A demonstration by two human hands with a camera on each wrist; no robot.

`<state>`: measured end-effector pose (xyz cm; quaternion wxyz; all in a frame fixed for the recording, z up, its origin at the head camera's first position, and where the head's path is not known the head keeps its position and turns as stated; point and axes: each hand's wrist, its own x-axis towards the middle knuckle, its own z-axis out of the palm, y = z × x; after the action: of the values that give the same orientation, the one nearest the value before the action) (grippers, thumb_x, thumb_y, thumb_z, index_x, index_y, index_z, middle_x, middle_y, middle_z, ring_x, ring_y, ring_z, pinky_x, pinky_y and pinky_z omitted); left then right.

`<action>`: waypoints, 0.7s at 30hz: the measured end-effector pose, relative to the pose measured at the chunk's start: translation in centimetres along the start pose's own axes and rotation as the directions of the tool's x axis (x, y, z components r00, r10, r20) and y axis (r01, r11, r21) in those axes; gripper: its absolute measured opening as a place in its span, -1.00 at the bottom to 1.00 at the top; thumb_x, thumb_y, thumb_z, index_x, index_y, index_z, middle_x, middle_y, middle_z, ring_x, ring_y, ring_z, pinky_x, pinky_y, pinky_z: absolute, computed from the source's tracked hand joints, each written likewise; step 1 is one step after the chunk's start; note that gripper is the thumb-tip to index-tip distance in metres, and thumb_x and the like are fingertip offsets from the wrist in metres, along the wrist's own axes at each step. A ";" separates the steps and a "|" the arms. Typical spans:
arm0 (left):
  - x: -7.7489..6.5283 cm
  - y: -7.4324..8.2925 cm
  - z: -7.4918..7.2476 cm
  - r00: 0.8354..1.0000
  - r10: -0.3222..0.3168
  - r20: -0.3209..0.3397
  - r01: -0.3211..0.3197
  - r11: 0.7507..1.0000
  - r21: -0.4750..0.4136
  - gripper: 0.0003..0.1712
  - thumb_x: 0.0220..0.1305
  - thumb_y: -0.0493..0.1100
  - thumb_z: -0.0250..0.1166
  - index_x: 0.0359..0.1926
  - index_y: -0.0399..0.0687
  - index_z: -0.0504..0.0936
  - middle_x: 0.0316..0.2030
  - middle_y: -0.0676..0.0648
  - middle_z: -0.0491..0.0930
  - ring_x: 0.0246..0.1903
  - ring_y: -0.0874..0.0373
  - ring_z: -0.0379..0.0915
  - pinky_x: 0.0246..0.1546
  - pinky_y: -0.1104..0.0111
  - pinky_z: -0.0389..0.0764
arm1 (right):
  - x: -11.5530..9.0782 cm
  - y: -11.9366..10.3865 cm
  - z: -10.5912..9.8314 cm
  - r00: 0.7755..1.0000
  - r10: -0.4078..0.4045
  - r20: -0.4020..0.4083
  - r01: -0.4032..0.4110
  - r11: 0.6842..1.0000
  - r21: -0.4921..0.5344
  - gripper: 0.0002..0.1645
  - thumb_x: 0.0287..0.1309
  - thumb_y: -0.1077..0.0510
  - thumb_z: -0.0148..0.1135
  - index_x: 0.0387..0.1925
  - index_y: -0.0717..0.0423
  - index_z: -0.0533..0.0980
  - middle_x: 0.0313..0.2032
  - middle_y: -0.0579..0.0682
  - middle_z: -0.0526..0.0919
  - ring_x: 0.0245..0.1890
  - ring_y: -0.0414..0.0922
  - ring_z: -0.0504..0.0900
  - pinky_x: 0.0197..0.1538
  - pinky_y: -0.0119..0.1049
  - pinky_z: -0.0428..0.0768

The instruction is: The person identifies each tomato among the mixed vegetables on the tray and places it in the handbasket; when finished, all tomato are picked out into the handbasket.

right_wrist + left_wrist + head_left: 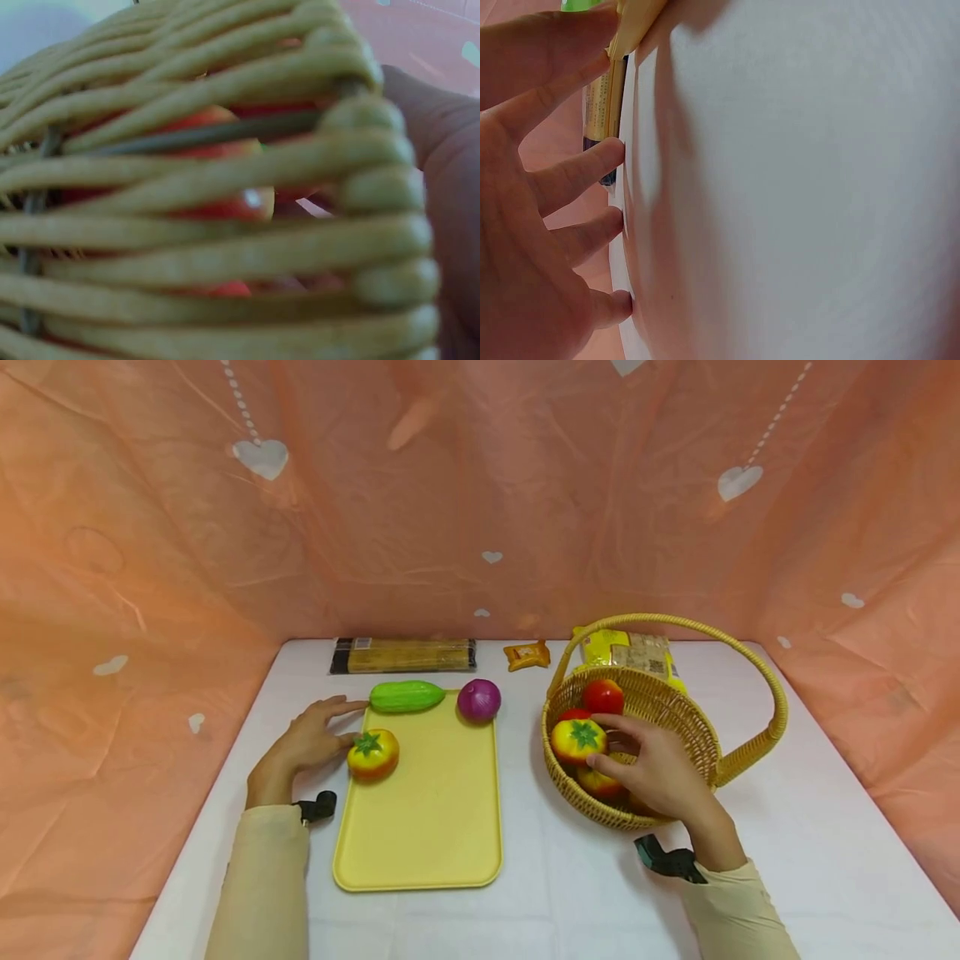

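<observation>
My left hand (309, 742) rests at the left edge of a yellow tray (431, 831). Its fingers reach out beside a yellow-red tomato (375, 760) with a green star-shaped top and a green gourd-like vegetable (407, 697). In the left wrist view, fingertips touch the white tabletop (802, 180). Over at the right, my right hand (660, 766) reaches into a wicker basket (675, 710) and pinches another yellow-red tomato (579, 742) between thumb and fingers. The basket's weave hides most of this in the right wrist view.
A purple onion (479, 701) sits at the tray's far right corner. Behind lie a long packet of noodles (411, 656), a small orange packet (527, 655) and a yellow bag (630, 652). Red fruit (603, 697) lies in the basket, whose tall handle (780, 710) arches rightward.
</observation>
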<state>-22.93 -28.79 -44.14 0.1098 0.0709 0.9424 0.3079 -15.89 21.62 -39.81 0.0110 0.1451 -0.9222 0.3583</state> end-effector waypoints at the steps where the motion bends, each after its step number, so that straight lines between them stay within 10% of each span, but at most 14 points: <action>1: 0.0 0.0 -0.1 1.000 -0.001 0.001 0.001 1.000 0.001 -0.30 0.46 -0.12 0.39 0.56 -0.10 0.51 0.63 -0.53 0.14 0.63 -0.60 -0.06 0.51 -0.62 -0.15 | 0.0 -0.1 0.0 1.000 -0.003 -0.005 0.003 1.000 -0.002 -0.35 0.30 0.03 0.60 0.37 0.09 0.64 0.22 0.19 0.77 0.08 0.10 0.84 0.19 0.13 0.78; 6: -0.1 0.1 -0.1 1.000 -0.001 0.002 0.001 1.000 0.006 -0.29 0.46 -0.10 0.39 0.56 -0.09 0.51 0.63 -0.53 0.15 0.62 -0.59 -0.05 0.51 -0.61 -0.13 | -0.2 -0.3 -0.1 0.996 -0.043 -0.073 0.043 0.999 -0.006 -0.35 0.28 0.07 0.62 0.36 0.10 0.65 0.25 0.18 0.76 0.15 0.16 0.82 0.22 0.15 0.76; 13: -0.2 0.1 -0.1 1.000 0.018 -0.017 -0.018 1.000 -0.001 -0.30 0.43 -0.10 0.43 0.53 -0.12 0.54 0.61 -0.53 0.18 0.62 -0.61 -0.04 0.47 -0.66 -0.12 | -0.1 -1.3 -0.2 0.982 -0.126 -0.139 0.142 0.984 0.109 -0.40 0.28 0.15 0.61 0.33 0.06 0.68 0.24 0.12 0.78 0.23 0.10 0.78 0.24 -0.65 0.55; 21: -0.2 0.1 -0.1 1.000 -0.004 -0.004 0.004 1.000 -0.011 -0.30 0.46 -0.10 0.38 0.56 -0.09 0.50 0.64 -0.51 0.14 0.64 -0.59 -0.08 0.51 -0.62 -0.14 | 1.5 -4.6 1.5 0.973 -0.231 -0.004 0.208 0.871 0.445 -0.40 0.31 0.29 0.54 0.36 0.16 0.64 0.29 0.14 0.75 0.26 0.10 0.76 0.34 -0.19 0.71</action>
<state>-22.78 -28.76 -43.95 0.1090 0.0678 0.9410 0.3131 -15.94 17.05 -37.72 -0.0045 0.2564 -0.7939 0.5513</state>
